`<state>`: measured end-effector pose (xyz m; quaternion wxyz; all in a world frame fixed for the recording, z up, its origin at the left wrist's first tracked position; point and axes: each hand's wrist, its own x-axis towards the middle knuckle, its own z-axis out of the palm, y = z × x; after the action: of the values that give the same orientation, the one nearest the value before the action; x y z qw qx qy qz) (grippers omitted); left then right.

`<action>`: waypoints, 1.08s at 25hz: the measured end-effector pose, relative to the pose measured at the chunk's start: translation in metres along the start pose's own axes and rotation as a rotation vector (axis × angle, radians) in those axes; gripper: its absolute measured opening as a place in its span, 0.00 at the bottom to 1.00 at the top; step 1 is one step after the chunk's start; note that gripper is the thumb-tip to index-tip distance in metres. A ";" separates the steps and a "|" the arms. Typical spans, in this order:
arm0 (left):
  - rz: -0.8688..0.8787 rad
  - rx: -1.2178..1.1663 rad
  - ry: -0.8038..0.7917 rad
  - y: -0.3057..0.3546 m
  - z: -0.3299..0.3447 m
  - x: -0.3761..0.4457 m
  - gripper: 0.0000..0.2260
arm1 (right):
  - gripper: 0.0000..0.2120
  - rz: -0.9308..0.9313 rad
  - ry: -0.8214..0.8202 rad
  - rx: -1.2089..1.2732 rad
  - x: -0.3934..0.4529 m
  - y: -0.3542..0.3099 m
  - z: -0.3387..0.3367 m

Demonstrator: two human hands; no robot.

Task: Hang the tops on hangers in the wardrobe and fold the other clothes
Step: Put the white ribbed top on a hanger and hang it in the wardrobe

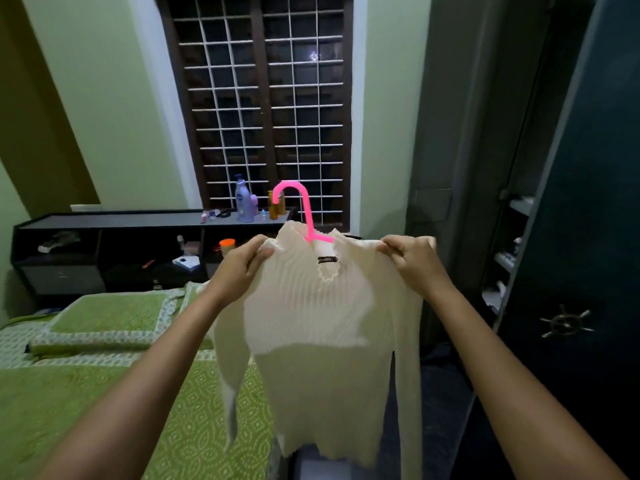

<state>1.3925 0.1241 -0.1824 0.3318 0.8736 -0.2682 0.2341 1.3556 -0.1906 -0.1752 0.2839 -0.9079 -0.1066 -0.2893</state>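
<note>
Pinching the shoulder seam at nine o'clock, the left hand [247, 263] curls its fingers into the cream ribbed top [322, 327], held above the green bedspread [104, 393]. At twelve o'clock the pink hanger [300, 211] pokes its hook through the neck. At three o'clock the right hand [412, 259] pinches the other shoulder, probably to settle both evenly before the wardrobe [571, 237].

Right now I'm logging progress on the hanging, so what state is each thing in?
Cream ribbed top: on the hanger, held up by both shoulders, sleeves dangling.
Pink hanger: inside the top, hook sticking out of the neck, not yet on a rail.
Left hand: pinches the top's shoulder.
Right hand: pinches the other shoulder.
Wardrobe door: open, shelves showing.
</note>
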 end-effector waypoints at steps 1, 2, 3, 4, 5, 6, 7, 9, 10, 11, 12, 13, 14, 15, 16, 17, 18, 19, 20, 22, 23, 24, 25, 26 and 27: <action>0.025 0.010 -0.041 -0.006 0.009 0.021 0.06 | 0.12 -0.015 -0.022 0.023 0.015 -0.001 0.015; 0.045 0.017 -0.071 -0.013 0.017 0.040 0.06 | 0.12 -0.025 -0.037 0.054 0.030 -0.002 0.028; 0.056 0.013 -0.083 -0.024 0.024 0.062 0.06 | 0.12 -0.017 -0.032 0.050 0.047 0.003 0.037; 0.055 -0.005 -0.083 -0.037 0.029 0.082 0.07 | 0.13 -0.007 -0.022 -0.016 0.062 0.013 0.040; 0.047 -0.024 -0.072 -0.050 0.033 0.099 0.07 | 0.14 0.002 -0.002 -0.120 0.075 0.029 0.039; 0.041 -0.042 -0.061 -0.063 0.037 0.116 0.07 | 0.14 0.011 0.007 -0.228 0.086 0.047 0.035; 0.039 -0.054 -0.056 -0.075 0.044 0.132 0.07 | 0.14 0.022 0.009 -0.296 0.094 0.063 0.032; 0.039 -0.059 -0.077 -0.095 0.068 0.165 0.08 | 0.15 0.058 0.004 -0.343 0.113 0.089 0.038; 0.040 -0.058 -0.097 -0.099 0.084 0.182 0.09 | 0.16 0.070 0.007 -0.369 0.123 0.098 0.044; 0.044 -0.060 -0.118 -0.103 0.100 0.200 0.09 | 0.16 0.079 0.016 -0.394 0.134 0.109 0.053; 0.063 -0.068 -0.135 -0.105 0.115 0.218 0.08 | 0.17 0.079 0.034 -0.411 0.145 0.120 0.060; 0.089 -0.073 -0.156 -0.105 0.133 0.238 0.08 | 0.17 0.093 0.049 -0.417 0.157 0.135 0.066; 0.121 -0.075 -0.174 -0.104 0.151 0.257 0.08 | 0.16 0.102 0.062 -0.421 0.168 0.150 0.069; 0.150 -0.078 -0.197 -0.103 0.168 0.275 0.09 | 0.16 0.105 0.064 -0.414 0.180 0.166 0.071; 0.172 -0.096 -0.229 -0.101 0.187 0.292 0.10 | 0.15 0.101 0.057 -0.403 0.191 0.181 0.071; 0.198 -0.123 -0.263 -0.101 0.204 0.309 0.12 | 0.14 0.096 0.058 -0.393 0.201 0.197 0.069; 0.225 -0.141 -0.299 -0.101 0.221 0.330 0.14 | 0.14 0.098 0.065 -0.400 0.212 0.216 0.065; 0.239 -0.145 -0.329 -0.103 0.234 0.351 0.17 | 0.13 0.133 0.075 -0.408 0.221 0.234 0.055; 0.242 -0.128 -0.351 -0.110 0.245 0.371 0.20 | 0.14 0.183 0.096 -0.390 0.228 0.254 0.043; 0.275 -0.086 -0.385 -0.125 0.264 0.408 0.28 | 0.14 0.310 0.111 -0.317 0.235 0.293 0.015; 0.312 -0.073 -0.384 -0.126 0.279 0.426 0.31 | 0.15 0.354 0.110 -0.300 0.239 0.312 0.002; 0.351 -0.059 -0.381 -0.122 0.297 0.441 0.32 | 0.15 0.376 0.105 -0.304 0.243 0.327 -0.008; 0.369 -0.035 -0.386 -0.110 0.316 0.453 0.31 | 0.16 0.391 0.107 -0.310 0.247 0.340 -0.016; 0.370 -0.023 -0.379 -0.093 0.337 0.463 0.29 | 0.16 0.401 0.111 -0.324 0.250 0.351 -0.023; 0.367 -0.021 -0.351 -0.075 0.359 0.471 0.26 | 0.16 0.415 0.116 -0.334 0.252 0.360 -0.029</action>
<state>1.8742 -0.2292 -0.1808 0.2412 0.8340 -0.4783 0.1321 1.6750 -0.4941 -0.1718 0.1889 -0.9266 0.1475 -0.2899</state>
